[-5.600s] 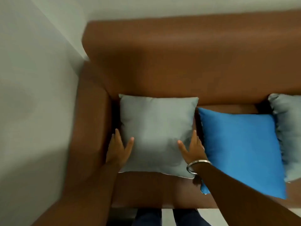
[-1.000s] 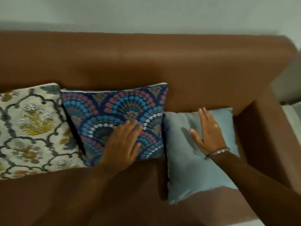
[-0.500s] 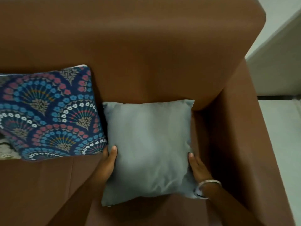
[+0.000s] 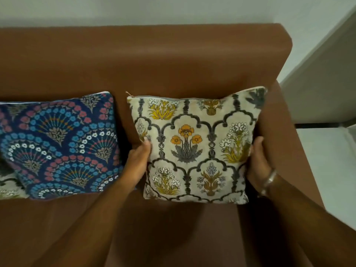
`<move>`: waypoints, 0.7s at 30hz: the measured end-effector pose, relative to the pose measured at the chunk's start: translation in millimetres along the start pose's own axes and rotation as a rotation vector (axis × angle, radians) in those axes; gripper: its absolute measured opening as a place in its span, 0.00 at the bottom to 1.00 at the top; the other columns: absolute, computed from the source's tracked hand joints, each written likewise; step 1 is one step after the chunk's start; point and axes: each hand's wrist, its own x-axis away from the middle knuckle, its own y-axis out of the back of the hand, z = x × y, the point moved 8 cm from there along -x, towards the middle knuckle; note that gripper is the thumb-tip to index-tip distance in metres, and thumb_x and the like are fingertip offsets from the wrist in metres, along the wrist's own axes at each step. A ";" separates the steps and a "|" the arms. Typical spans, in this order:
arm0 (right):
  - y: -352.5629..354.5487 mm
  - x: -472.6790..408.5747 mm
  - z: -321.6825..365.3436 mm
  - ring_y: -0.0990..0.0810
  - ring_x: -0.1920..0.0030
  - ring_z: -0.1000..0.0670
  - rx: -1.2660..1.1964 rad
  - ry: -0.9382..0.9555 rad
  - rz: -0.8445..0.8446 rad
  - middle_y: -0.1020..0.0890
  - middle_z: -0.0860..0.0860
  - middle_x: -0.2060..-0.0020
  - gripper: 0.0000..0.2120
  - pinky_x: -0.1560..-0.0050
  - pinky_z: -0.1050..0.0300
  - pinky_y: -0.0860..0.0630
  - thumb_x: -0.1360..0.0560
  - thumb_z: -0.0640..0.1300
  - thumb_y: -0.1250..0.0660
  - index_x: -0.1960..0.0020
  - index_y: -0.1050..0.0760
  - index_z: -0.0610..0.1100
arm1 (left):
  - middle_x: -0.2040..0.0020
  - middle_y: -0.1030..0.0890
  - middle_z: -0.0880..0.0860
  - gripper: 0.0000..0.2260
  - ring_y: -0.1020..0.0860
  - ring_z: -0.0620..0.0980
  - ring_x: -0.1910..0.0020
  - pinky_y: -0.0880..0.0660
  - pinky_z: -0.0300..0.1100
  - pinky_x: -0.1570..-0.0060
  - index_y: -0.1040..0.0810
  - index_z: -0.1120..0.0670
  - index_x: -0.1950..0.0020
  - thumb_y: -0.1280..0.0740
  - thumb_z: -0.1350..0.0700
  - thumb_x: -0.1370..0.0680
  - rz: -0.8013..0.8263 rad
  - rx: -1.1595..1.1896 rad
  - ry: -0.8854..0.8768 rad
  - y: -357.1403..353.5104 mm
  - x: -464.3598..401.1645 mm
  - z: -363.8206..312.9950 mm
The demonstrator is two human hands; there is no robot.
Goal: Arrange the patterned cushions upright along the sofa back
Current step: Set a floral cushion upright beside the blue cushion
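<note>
A cream cushion [image 4: 196, 147] with grey arches and yellow and orange flowers leans upright against the brown sofa back [image 4: 144, 60], at the right end by the armrest. My left hand [image 4: 137, 160] grips its left edge and my right hand [image 4: 257, 160], with a metal bangle on the wrist, grips its right edge. To the left, a dark blue cushion [image 4: 59, 145] with fan-shaped flower patterns leans on the sofa back too. A corner of another cream patterned cushion [image 4: 8, 187] shows at the far left edge.
The sofa's right armrest [image 4: 285, 151] runs close beside the cream cushion. The bare brown seat [image 4: 173, 228] lies in front of the cushions. A pale wall [image 4: 134, 8] stands behind the sofa, with pale floor [image 4: 327, 160] to the right.
Half a second ago my hands held a plain grey cushion at the sofa's right end. Now a cream floral-patterned cushion face shows in that place, gripped at both sides.
</note>
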 end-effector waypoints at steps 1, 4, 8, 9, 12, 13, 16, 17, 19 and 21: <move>1.7 -8.1 -6.6 0.21 0.36 0.51 0.019 -0.033 -0.038 0.19 0.54 0.36 0.47 0.35 0.50 0.26 0.41 0.84 0.46 0.31 0.26 0.59 | 0.26 0.33 0.54 0.37 0.34 0.58 0.27 0.38 0.57 0.26 0.28 0.47 0.27 0.50 0.25 0.26 -0.029 -0.042 -0.021 -5.8 -5.1 3.4; 22.0 -35.6 -25.3 0.22 0.35 0.47 -0.003 0.022 -0.069 0.21 0.51 0.33 0.52 0.29 0.40 0.31 0.45 0.86 0.45 0.29 0.29 0.59 | 0.32 0.30 0.48 0.41 0.31 0.54 0.29 0.35 0.50 0.32 0.32 0.44 0.28 0.48 0.21 0.33 -0.038 0.061 -0.096 -19.0 -12.0 5.0; 17.8 -30.2 -10.9 0.26 0.31 0.47 0.145 0.089 -0.242 0.23 0.50 0.31 0.48 0.28 0.42 0.32 0.38 0.83 0.47 0.27 0.31 0.55 | 0.45 0.24 0.45 0.28 0.24 0.44 0.47 0.23 0.42 0.42 0.30 0.40 0.43 0.46 0.23 0.32 -0.057 0.146 -0.174 -25.3 -6.4 6.0; 18.2 -17.5 -4.5 0.31 0.26 0.47 0.258 0.173 -0.324 0.28 0.49 0.27 0.43 0.26 0.42 0.35 0.31 0.78 0.50 0.24 0.36 0.54 | 0.40 0.23 0.50 0.30 0.23 0.46 0.43 0.24 0.45 0.39 0.30 0.43 0.38 0.46 0.25 0.29 -0.109 0.065 -0.215 -23.1 0.0 11.0; -3.4 24.4 13.0 0.49 0.20 0.43 0.963 0.678 -0.476 0.45 0.45 0.20 0.35 0.21 0.41 0.50 0.22 0.59 0.49 0.20 0.50 0.44 | 0.20 0.41 0.60 0.36 0.42 0.59 0.21 0.45 0.57 0.24 0.42 0.54 0.21 0.48 0.33 0.21 -0.407 -0.460 -0.436 -19.5 34.8 7.0; -28.7 31.9 11.2 0.50 0.20 0.42 1.210 0.903 -0.384 0.47 0.45 0.20 0.35 0.22 0.39 0.52 0.21 0.57 0.48 0.20 0.51 0.43 | 0.19 0.45 0.61 0.35 0.48 0.60 0.20 0.51 0.58 0.23 0.44 0.55 0.20 0.49 0.35 0.20 -0.459 -0.645 -0.535 -27.1 40.7 1.7; -85.3 10.5 -18.2 0.49 0.20 0.41 1.678 1.264 -0.097 0.45 0.45 0.21 0.35 0.24 0.34 0.48 0.21 0.56 0.44 0.20 0.49 0.44 | 0.18 0.49 0.61 0.33 0.53 0.60 0.19 0.56 0.63 0.23 0.47 0.55 0.19 0.53 0.37 0.18 -0.481 -0.962 -0.917 -53.5 28.8 -32.9; -94.6 -4.7 -18.5 0.46 0.21 0.41 1.765 1.316 -0.054 0.43 0.45 0.21 0.34 0.25 0.34 0.48 0.21 0.58 0.45 0.20 0.48 0.45 | 0.18 0.52 0.60 0.33 0.54 0.59 0.19 0.55 0.64 0.23 0.49 0.55 0.18 0.53 0.37 0.18 -0.468 -1.033 -1.019 -56.0 16.7 -43.8; -95.8 -30.8 -0.6 0.42 0.22 0.42 1.867 1.370 0.011 0.39 0.46 0.22 0.33 0.25 0.38 0.45 0.21 0.63 0.51 0.21 0.44 0.48 | 0.18 0.53 0.59 0.34 0.57 0.57 0.18 0.55 0.63 0.24 0.53 0.52 0.18 0.55 0.35 0.19 -0.440 -1.175 -1.140 -48.7 -11.1 -61.3; -61.7 -61.1 36.5 0.39 0.24 0.42 1.907 1.247 -0.067 0.39 0.46 0.23 0.36 0.28 0.36 0.41 0.24 0.68 0.53 0.22 0.41 0.50 | 0.18 0.50 0.60 0.34 0.58 0.56 0.19 0.55 0.63 0.24 0.54 0.48 0.18 0.56 0.33 0.20 -0.436 -1.168 -1.067 -21.4 -37.4 -74.0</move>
